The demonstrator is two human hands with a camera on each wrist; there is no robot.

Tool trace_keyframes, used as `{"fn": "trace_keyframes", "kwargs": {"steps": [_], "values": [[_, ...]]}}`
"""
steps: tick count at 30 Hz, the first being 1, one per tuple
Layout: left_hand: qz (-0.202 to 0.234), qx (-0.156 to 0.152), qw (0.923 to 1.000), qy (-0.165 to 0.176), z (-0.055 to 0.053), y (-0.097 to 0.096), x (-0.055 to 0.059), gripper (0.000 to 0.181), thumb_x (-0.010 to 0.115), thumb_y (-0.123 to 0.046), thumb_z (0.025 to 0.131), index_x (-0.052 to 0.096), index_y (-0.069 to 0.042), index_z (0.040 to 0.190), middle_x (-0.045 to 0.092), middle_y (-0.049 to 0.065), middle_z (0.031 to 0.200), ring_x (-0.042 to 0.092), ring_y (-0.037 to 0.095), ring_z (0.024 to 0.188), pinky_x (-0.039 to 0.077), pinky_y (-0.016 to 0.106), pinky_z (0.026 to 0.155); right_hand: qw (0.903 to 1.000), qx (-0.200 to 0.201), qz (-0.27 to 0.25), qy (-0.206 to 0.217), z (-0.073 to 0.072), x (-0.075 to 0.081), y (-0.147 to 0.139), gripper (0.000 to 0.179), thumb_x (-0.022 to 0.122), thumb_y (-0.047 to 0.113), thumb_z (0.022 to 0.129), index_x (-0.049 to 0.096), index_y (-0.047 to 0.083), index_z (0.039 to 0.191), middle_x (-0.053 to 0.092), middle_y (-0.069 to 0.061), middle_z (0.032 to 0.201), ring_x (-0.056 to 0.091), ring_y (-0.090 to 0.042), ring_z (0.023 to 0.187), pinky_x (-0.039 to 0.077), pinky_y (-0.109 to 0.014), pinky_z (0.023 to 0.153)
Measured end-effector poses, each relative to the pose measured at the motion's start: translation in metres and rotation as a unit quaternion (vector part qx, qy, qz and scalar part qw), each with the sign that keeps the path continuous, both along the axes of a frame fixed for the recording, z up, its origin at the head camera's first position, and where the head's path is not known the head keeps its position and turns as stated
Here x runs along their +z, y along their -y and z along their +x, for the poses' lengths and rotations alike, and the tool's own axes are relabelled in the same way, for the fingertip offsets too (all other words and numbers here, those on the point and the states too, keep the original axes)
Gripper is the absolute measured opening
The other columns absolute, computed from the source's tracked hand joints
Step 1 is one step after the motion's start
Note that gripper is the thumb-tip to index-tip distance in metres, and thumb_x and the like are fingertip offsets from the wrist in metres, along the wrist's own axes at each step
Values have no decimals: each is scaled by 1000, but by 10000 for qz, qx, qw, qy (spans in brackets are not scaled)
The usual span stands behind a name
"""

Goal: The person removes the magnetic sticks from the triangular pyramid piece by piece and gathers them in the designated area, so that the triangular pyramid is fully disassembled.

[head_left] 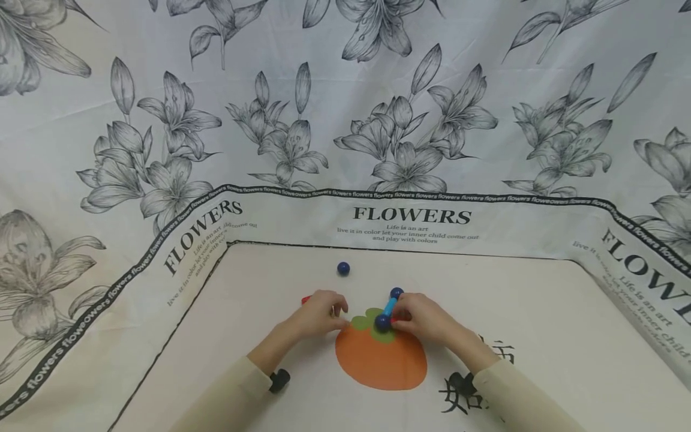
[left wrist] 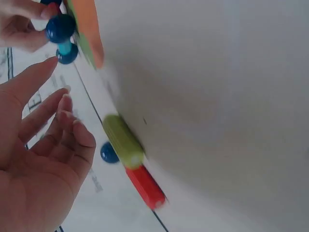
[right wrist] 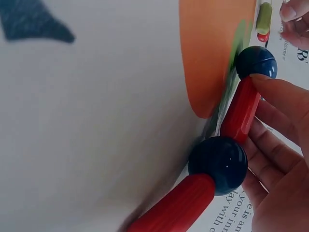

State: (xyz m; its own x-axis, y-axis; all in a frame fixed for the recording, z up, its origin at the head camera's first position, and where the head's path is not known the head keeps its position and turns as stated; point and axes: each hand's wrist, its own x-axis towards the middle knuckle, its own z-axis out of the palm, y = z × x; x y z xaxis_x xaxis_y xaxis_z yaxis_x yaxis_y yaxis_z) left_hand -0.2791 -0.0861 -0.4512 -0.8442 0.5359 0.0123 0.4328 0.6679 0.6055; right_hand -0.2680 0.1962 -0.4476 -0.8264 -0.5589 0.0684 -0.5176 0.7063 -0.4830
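Blue rod point(head_left: 390, 306) slants near-left to far-right! Right hand point(head_left: 426, 316), nearer, pinches a red rod point(right wrist: 240, 110); left hand point(head_left: 320, 315), farther left, relaxed, empty.

Flower-printed cloth point(head_left: 313, 36) around a white tabletop point(head_left: 502, 294) suggests a draped nook, room unclear.

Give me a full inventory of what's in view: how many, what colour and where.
Joined balls: three visible, dark blue, at the right hand
Light blue rod: one, light blue, between two joined balls
Red rods: three, red, two joined to balls, one by the yellow-green rod
Yellow-green rod: one, yellow-green, near the left hand
Loose ball: one, dark blue, farther back on the tabletop
Tabletop: one, off-white, under the pieces
Printed fruit: one, orange and green, on the tabletop
Flowered cloth: white and grey, behind
Wrist devices: two, black, at the wrists
Sleeves: two, cream, on the forearms
Hands: two, right holding a red rod, left empty
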Motion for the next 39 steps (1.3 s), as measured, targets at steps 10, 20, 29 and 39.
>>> {"fn": "trace_keyframes", "kwargs": {"steps": [10, 20, 29, 39], "values": [[-138, -289, 9983, 480, 0, -44, -11, 42, 80, -32, 90, 68, -10, 123, 64, -3, 97, 57, 11, 90, 51, 22, 79, 9999, -56, 144, -60, 4, 1, 1, 8, 81, 17, 89, 78, 13, 95, 62, 6, 84, 56, -17, 80, 49, -25, 71], [23, -115, 9964, 838, -4, -64, -17, 34, 80, -31, 91, 71, -9, 116, 64, -5, 86, 59, 12, 80, 52, 23, 73, 9992, 97, 327, -199, 0, 2, -3, 6, 81, 16, 88, 78, 14, 93, 64, 6, 84, 54, -19, 82, 46, -31, 74], [-61, -81, 9976, 680, -6, -74, -18, 32, 79, -34, 92, 72, -10, 112, 64, -5, 85, 59, 11, 78, 51, 22, 72, 9974, 51, 583, -411, 0, 0, -6, 8, 83, 17, 87, 79, 17, 94, 62, 9, 84, 49, -14, 82, 43, -33, 74], [-44, -5, 9967, 812, -2, -74, -14, 35, 78, -33, 92, 71, -8, 115, 62, -2, 86, 57, 12, 80, 50, 23, 71, 9972, 100, 605, -429, 1, 1, -8, 6, 84, 19, 86, 79, 18, 90, 60, 7, 79, 46, -12, 79, 40, -30, 71]]}}
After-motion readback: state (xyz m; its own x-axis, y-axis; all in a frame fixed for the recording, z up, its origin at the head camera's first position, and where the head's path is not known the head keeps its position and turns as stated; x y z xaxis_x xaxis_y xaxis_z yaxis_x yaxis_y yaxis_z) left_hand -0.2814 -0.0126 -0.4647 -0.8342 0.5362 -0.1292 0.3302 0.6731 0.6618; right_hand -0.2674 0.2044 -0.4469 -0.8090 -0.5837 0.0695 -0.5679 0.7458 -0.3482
